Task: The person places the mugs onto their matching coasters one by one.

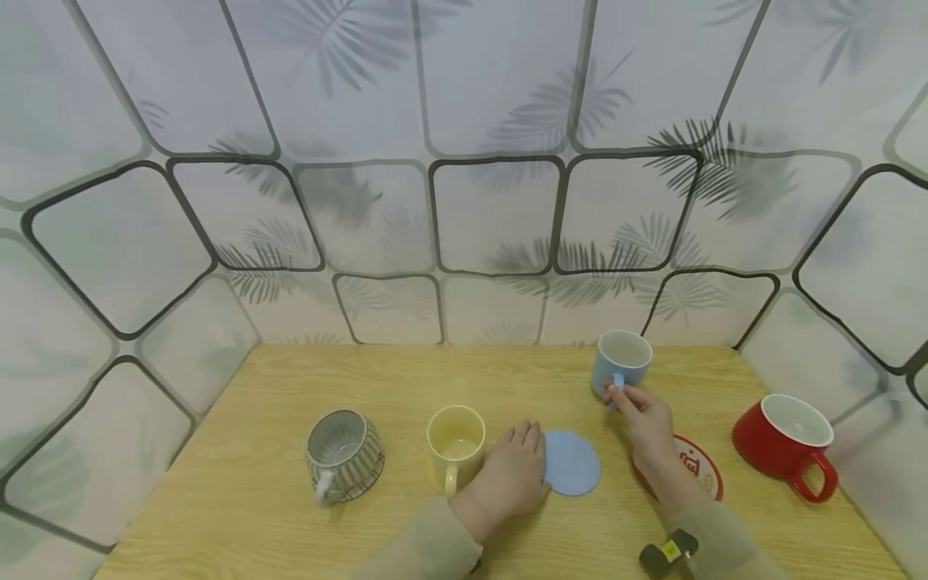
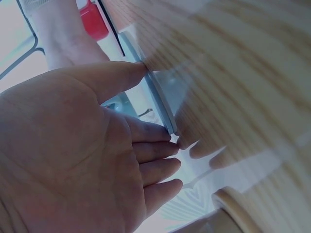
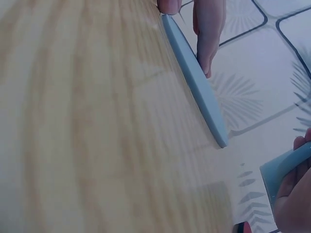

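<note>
My right hand [image 1: 647, 423] pinches the handle of a light blue mug [image 1: 609, 366] toward the back right; part of that mug [image 3: 277, 172] also shows in the right wrist view. I cannot tell whether its base touches the table. A round light blue coaster [image 1: 573, 463] lies flat on the wooden table [image 1: 391, 532]. Beside its left edge rests my left hand [image 1: 513, 471], fingers extended. In the left wrist view, the thumb and index fingertip of the left hand [image 2: 82, 141] touch the rim of the coaster [image 2: 163, 104].
Left of the left hand stands a yellow mug [image 1: 455, 443], then a grey striped cup [image 1: 346, 455]. A red-rimmed coaster with lettering [image 1: 702, 467] lies partly under the right forearm. A red mug [image 1: 779, 439] stands at the far right. Patterned walls [image 1: 493, 209] enclose the table.
</note>
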`<state>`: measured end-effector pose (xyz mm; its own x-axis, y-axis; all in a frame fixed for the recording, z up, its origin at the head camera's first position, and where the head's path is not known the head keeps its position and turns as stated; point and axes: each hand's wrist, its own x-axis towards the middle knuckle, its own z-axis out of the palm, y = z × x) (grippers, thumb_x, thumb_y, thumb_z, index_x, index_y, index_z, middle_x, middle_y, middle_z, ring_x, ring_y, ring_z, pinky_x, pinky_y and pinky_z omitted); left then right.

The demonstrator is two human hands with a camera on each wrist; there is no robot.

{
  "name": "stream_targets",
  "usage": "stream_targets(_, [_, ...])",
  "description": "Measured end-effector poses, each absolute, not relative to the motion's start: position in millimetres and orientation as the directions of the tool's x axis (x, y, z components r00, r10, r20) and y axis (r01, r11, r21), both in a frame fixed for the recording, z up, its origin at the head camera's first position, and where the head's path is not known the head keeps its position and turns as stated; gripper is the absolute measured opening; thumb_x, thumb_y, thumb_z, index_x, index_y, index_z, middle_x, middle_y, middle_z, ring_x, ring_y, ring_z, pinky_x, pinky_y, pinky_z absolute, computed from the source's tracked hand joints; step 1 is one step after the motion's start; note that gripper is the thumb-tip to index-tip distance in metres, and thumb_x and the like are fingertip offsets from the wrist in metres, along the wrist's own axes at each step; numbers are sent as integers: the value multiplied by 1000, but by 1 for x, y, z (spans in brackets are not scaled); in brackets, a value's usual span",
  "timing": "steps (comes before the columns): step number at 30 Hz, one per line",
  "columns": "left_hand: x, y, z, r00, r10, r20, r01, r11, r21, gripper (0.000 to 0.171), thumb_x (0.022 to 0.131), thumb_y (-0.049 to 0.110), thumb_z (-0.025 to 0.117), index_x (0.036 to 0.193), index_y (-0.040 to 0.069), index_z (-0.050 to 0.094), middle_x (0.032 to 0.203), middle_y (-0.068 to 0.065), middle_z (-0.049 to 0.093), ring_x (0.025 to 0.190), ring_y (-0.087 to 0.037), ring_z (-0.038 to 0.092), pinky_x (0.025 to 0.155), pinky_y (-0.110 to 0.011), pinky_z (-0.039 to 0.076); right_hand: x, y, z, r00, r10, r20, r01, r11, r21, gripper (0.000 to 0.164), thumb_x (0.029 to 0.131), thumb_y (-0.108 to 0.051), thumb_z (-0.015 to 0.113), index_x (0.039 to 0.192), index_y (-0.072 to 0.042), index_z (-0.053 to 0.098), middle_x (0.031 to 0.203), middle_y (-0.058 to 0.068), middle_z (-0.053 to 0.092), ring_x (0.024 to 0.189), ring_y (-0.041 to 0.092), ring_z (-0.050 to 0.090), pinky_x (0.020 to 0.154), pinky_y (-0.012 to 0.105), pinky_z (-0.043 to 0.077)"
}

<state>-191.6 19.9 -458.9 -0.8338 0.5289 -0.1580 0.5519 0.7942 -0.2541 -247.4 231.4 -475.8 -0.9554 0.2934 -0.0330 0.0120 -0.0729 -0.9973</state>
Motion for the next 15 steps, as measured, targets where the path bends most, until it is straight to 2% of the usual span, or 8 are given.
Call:
stream_targets(10, [-193, 20, -464, -842, 524, -131, 538, 796, -277, 72, 91, 57, 46, 145, 11, 36, 152, -3, 33, 140, -17, 31, 113, -30, 31, -237, 224, -469, -968, 249, 20, -31, -43, -999, 20, 88, -24, 67, 81, -7, 74, 88, -20, 71, 104, 0, 55, 88, 14, 39])
stream_targets(15, [-192, 21, -463, -844, 517, -144, 537, 801, -265, 72, 91, 57, 47, 145, 12, 36, 152, -3, 32, 141, -17, 30, 114, -30, 31, -232, 222, -470, -974, 225, 13, -22, -37, -999, 21, 88, -26, 67, 79, -8, 73, 90, -19, 71, 107, 1, 53, 91, 17, 36])
